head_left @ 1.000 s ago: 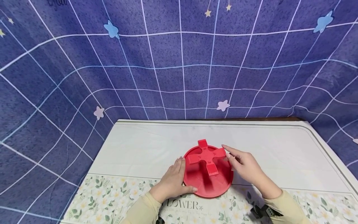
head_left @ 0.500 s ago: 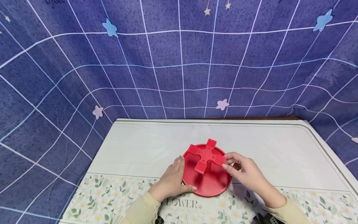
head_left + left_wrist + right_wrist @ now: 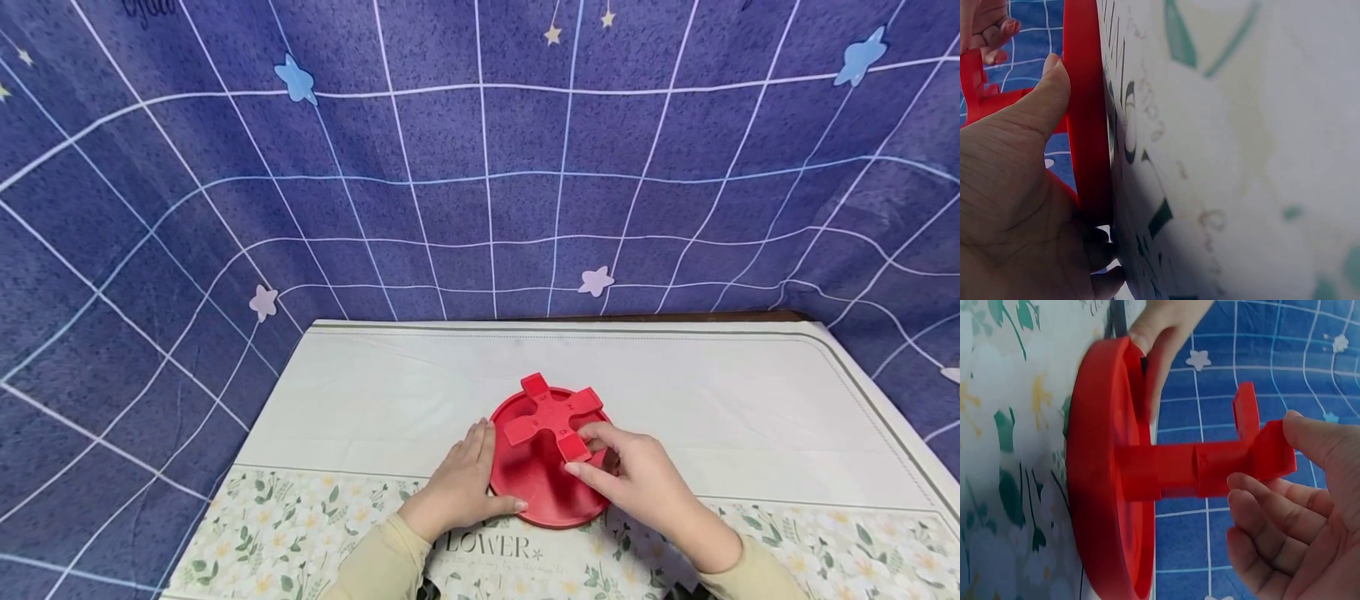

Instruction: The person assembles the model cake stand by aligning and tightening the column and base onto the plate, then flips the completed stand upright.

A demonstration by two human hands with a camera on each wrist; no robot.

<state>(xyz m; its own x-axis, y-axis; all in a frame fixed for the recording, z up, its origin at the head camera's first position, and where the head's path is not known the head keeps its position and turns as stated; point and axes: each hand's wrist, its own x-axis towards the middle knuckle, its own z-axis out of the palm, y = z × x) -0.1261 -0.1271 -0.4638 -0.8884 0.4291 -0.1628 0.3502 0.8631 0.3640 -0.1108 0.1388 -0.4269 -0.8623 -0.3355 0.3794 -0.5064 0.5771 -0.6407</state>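
Observation:
A round, shallow red base (image 3: 521, 483) lies on the table, its raised rim showing side-on in both wrist views. From its middle rises a red post (image 3: 1172, 472), topped by a red four-armed cross (image 3: 553, 414) with small numbers on the arms. My left hand (image 3: 459, 482) holds the base at its left: the fingers lie along the left rim and the thumb over the front edge. My right hand (image 3: 637, 479) pinches the cross's near right arm, thumb at the arm's outer end and fingers beneath and beside it.
A white tablecloth (image 3: 405, 392) with a flowered, lettered front band (image 3: 300, 533) covers the table. Behind and to the sides hangs a blue curtain (image 3: 450, 208) with a pale grid and stars. The table's far edge runs along the curtain.
The cross has turned clockwise as seen from above, its numbered arm moving from the right toward the front. My right hand has moved nearer and left with it. My left hand has stayed put.

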